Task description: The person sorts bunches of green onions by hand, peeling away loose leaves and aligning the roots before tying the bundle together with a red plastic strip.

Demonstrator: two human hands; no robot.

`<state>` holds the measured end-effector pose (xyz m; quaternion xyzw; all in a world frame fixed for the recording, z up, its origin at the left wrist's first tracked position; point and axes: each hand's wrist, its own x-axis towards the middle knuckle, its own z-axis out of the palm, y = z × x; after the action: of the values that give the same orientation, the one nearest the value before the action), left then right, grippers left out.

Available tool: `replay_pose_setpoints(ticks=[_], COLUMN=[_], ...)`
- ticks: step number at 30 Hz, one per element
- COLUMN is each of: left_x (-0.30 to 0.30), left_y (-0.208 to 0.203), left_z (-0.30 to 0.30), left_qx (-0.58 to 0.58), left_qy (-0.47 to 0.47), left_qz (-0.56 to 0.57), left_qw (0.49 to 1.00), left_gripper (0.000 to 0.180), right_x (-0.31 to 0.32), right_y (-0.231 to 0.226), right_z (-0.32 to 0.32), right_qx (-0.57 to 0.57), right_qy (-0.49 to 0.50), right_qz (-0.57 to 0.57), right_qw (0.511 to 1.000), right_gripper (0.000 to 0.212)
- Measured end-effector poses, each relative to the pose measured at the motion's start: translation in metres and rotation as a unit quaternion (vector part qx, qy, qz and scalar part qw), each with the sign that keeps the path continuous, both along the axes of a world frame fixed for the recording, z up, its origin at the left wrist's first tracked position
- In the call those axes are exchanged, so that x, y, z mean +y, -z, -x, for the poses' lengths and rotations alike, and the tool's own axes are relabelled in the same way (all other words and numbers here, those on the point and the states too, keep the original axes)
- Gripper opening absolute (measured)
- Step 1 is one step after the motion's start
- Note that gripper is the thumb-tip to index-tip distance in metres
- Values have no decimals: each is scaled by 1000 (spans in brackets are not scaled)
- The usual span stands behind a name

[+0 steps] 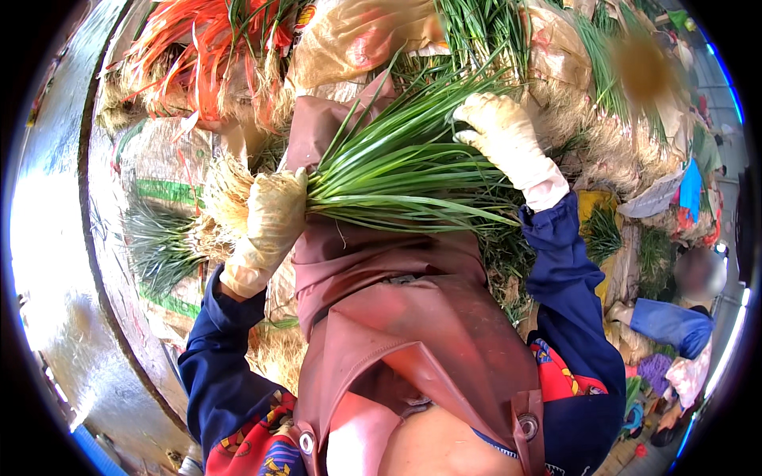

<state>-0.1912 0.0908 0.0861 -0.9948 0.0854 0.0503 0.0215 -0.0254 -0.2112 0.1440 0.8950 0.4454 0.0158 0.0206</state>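
My left hand point(275, 209), in a pale glove, is closed around the root end of a bunch of chives point(397, 174). Straw-coloured roots point(228, 190) stick out on its left side. Long green leaves fan to the right across my lap, over a brown waterproof apron point(397, 317). At the far right of the leaves is my right hand point(496, 127), also gloved. Its fingers are curved but apart, with the tips close to the leaves; nothing shows clearly between them.
Another bunch point(163, 246) with dark green leaves lies left of my left hand. Orange-red strips point(198, 63) hang over rooted bunches at the far left. A translucent tan sheet point(357, 40) and more greens point(484, 32) lie ahead. Another person in blue trousers point(671, 324) is at the right.
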Motion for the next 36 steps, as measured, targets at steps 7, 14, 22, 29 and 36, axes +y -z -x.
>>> replay_pose_setpoints(ticks=[7, 14, 22, 29, 36], left_x=[2, 2, 3, 1, 5], left_y=[3, 3, 11, 9, 14], left_z=[0, -2, 0, 5, 14], left_qx=[-3, 0, -3, -31, -39], left_qy=[5, 5, -1, -2, -6], left_qz=[-3, 12, 0, -49, -51], left_qw=[1000, 1000, 1000, 998, 998], left_gripper=[34, 35, 31, 24, 23], right_x=[9, -14, -5, 23, 33], right_y=[28, 67, 62, 67, 63], right_z=[5, 8, 19, 21, 31], right_qx=[-21, 457, 586, 668, 649], right_qy=[-48, 185, 238, 167, 161], right_qz=[16, -598, -513, -501, -565], right_qw=[999, 632, 580, 524, 483], right_gripper=[22, 16, 17, 20, 11])
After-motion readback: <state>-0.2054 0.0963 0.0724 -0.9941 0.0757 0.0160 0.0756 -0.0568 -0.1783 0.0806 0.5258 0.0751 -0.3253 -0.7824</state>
